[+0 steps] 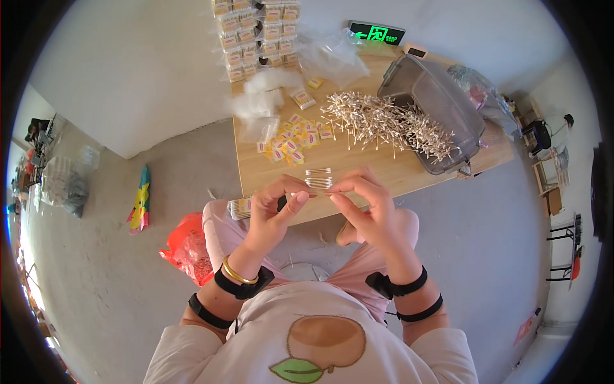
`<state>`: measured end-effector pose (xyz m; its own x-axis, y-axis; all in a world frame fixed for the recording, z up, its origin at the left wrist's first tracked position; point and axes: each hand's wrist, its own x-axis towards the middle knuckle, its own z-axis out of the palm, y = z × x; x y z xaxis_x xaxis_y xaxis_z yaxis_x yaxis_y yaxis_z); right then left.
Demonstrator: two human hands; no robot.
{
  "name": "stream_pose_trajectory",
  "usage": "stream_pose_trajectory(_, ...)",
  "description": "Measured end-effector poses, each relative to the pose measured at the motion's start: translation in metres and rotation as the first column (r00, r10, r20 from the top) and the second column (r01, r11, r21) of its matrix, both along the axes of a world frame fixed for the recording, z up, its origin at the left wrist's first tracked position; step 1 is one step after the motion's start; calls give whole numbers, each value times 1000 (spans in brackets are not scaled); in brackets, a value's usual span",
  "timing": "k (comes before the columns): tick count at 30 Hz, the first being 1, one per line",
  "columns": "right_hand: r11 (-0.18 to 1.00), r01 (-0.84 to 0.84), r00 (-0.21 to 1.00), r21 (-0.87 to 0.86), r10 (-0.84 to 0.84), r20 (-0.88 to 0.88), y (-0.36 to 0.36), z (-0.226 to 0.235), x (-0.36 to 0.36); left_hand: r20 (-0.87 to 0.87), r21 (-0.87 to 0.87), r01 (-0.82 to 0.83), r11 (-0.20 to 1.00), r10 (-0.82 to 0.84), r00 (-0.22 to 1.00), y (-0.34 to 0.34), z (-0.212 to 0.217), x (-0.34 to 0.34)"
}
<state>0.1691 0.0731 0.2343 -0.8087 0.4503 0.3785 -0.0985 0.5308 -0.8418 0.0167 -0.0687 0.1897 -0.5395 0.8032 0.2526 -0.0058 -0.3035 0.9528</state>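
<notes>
Just in front of me, above the near edge of the table, a neat row of cotton swabs [318, 179] lies side by side between my two hands. My left hand [276, 208] pinches thumb and forefinger at the row's left end. At its right end, my right hand [366, 201] makes a similar pinch. Whether the upper swabs rest on the wood or are held is unclear. Beyond them spreads a big loose heap of cotton swabs [384, 125]. Small yellow-and-white cards [291, 142] are scattered left of that heap. Beside my left wrist sits a filled pack of swabs [239, 208].
A grey plastic bin [464, 105] lies tipped at the table's right, swabs spilling from it. Clear plastic bags [256, 105] lie at the left. Stacked swab packs [240, 41] rise at the far left. A red plastic bag [190, 246] hangs by my left leg.
</notes>
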Motion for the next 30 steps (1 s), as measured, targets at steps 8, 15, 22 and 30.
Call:
stream_pose_trajectory(8, 853, -227, 970, -470, 153, -189, -32, 35, 26, 93, 153, 195, 969, -211, 973, -29, 47, 17)
stream_pose_trajectory(15, 720, -336, 942, -607, 246, -230, -44, 33, 27, 238, 236, 258, 937, -313, 919, -37, 49, 27)
stream_pose_trajectory(22, 856, -149, 986, -495, 165, -11, -54, 13, 16, 320, 151, 78, 985, -123, 939, -68, 33, 16)
stream_pose_trajectory(30, 857, 36, 989, -514, 44, 142, -42, -45, 25, 66, -107, -548, 829, 556, 828, -198, -17, -55)
